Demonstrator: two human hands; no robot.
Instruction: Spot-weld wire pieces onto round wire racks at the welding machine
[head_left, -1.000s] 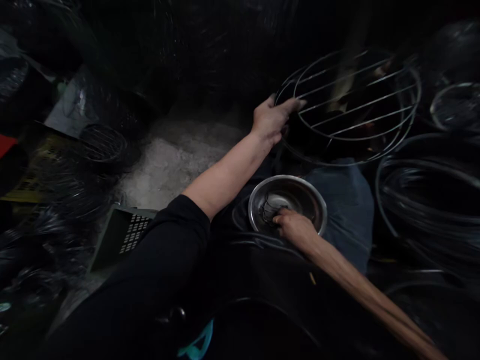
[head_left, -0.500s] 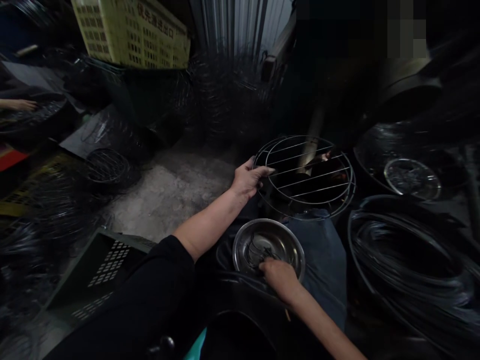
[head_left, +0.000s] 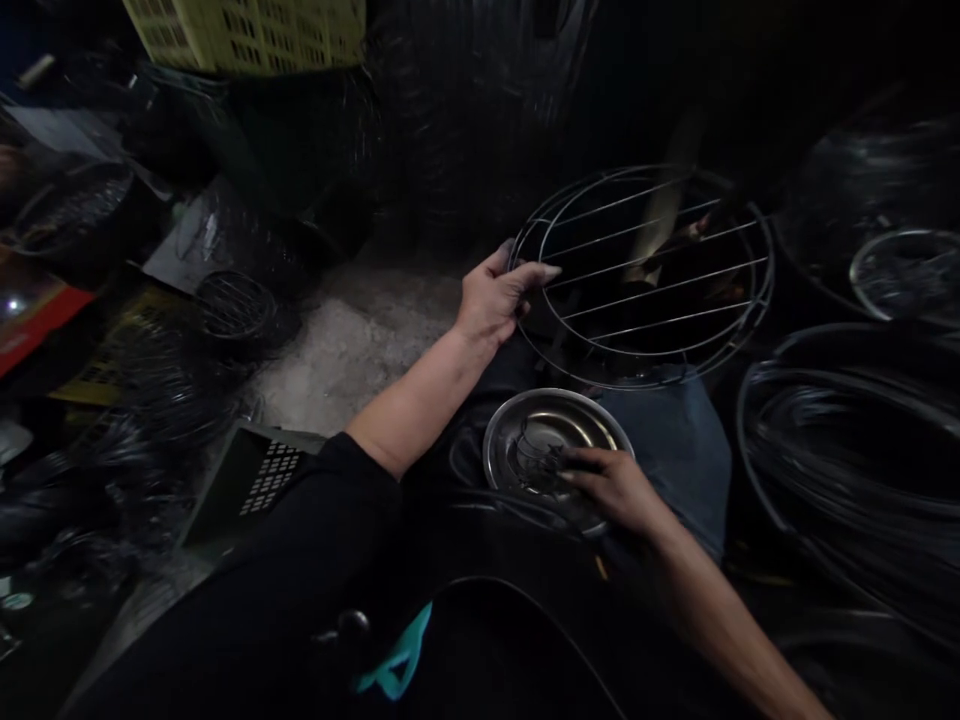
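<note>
Wire rack (head_left: 645, 275) rim gripped by closed left hand (head_left: 495, 300); right hand (head_left: 611, 485) fingers reach into steel bowl (head_left: 506, 450).

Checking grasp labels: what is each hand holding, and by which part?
Left hand grips the round wire rack by its left rim. Right hand reaches into the metal bowl; grasp unclear.

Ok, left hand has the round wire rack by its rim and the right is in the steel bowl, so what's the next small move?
Probably pinch one wire clip out of the steel bowl: the right hand already has its fingertips on the small pieces there, while the left hand holds the round wire rack by its rim above.
</note>
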